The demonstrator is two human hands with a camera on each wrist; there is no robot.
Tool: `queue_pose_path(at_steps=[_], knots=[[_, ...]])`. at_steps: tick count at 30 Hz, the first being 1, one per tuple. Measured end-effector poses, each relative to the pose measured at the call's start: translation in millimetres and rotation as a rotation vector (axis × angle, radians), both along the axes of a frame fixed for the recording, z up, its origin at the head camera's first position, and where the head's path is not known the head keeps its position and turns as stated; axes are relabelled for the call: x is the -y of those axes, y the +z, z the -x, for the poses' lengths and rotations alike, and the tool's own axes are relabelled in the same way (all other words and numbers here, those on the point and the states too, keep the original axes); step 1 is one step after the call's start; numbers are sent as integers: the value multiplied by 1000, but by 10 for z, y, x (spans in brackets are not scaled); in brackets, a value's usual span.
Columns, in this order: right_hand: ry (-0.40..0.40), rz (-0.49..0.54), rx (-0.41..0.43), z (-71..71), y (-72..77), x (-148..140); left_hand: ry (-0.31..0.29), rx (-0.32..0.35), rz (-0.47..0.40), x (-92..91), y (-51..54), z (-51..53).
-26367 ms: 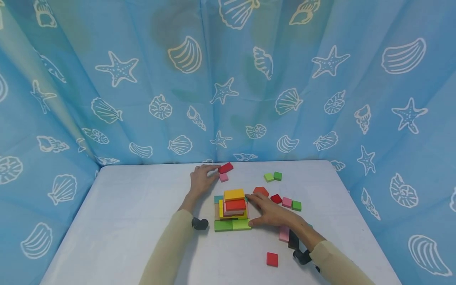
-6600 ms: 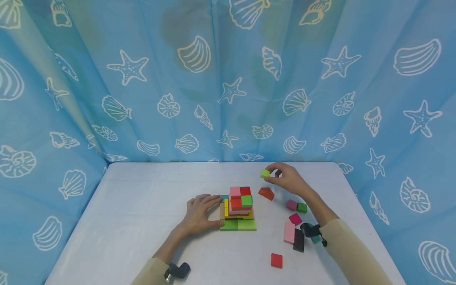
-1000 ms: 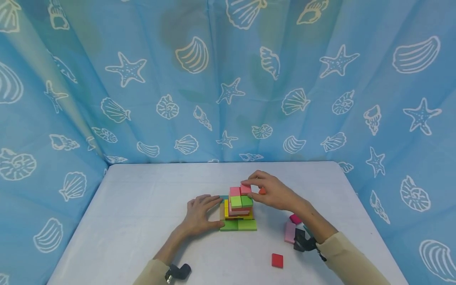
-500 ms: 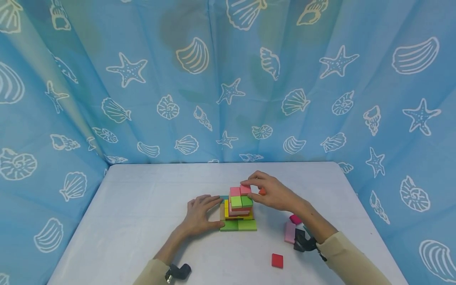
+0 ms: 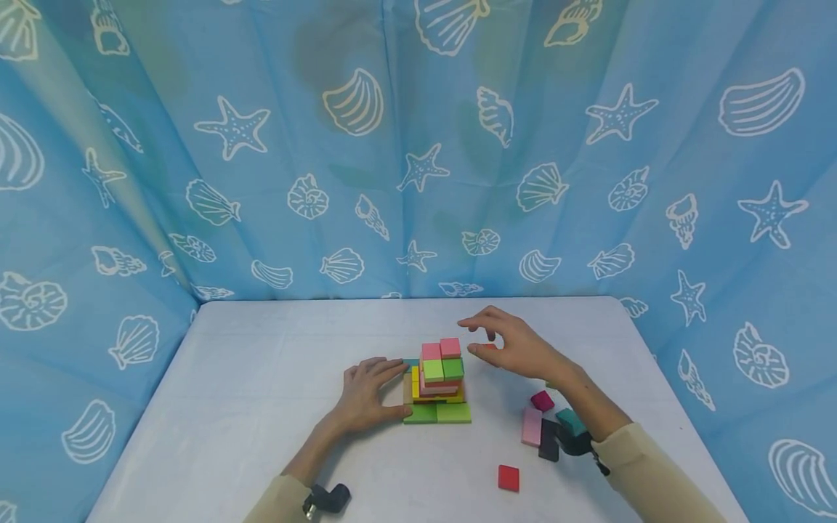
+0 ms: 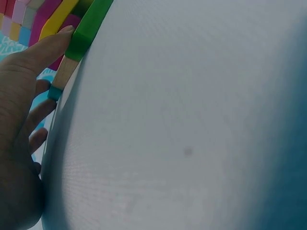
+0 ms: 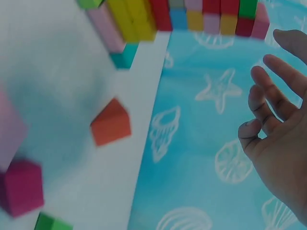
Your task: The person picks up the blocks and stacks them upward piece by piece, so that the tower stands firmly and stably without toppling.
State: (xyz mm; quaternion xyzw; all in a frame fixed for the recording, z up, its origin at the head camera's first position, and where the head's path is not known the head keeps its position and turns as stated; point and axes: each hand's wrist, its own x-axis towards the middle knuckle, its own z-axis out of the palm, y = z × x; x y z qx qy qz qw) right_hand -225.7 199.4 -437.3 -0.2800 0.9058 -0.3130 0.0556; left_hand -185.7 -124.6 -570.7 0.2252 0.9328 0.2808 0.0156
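A stepped stack of coloured toy blocks (image 5: 434,369) stands in the middle of the table, with two pink blocks (image 5: 450,348) and two green ones (image 5: 442,370) uppermost. My left hand (image 5: 366,398) rests beside its left side, fingers spread. In the left wrist view the thumb touches a green block (image 6: 86,38), and the fingers reach a teal block (image 6: 54,93). Just right of the stack's top, my right hand (image 5: 519,350) hovers with thumb and fingers apart, holding nothing. An orange-red angular block (image 7: 111,125) lies under it, partly hidden in the head view.
Loose blocks lie right of the stack: a magenta one (image 5: 542,400), a pink one (image 5: 532,426), a black one (image 5: 549,440) and a teal one (image 5: 571,421) partly behind the wrist camera. Nearer the front lies a red block (image 5: 508,478). A blue curtain (image 5: 418,181) hangs behind the table.
My right hand has let go of the right-hand pink block on top and moved off to the right. The left hand stays in place. Earlier, a light green block joined the stack.
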Motion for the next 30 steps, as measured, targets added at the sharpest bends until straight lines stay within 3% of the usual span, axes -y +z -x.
queue_pose_path(at_steps=[4,9,17,20,24,30], knots=[[-21,-20,30,73,-96,-267,2,-3,-4,6,-2,-3],[-79,-79,63,77,-327,-707,-2,-6,-4,6,-14,-6],[-187,-163,259,5,-656,-1280,0,0,-4,2,7,-19],[-204,-170,309,-17,-760,-1388,-3,5,-4,0,5,-23],[-220,-176,317,-21,-839,-1424,-4,3,3,-8,-2,-21],[-217,-168,266,44,-797,-1320,5,0,-2,-6,-5,-13]])
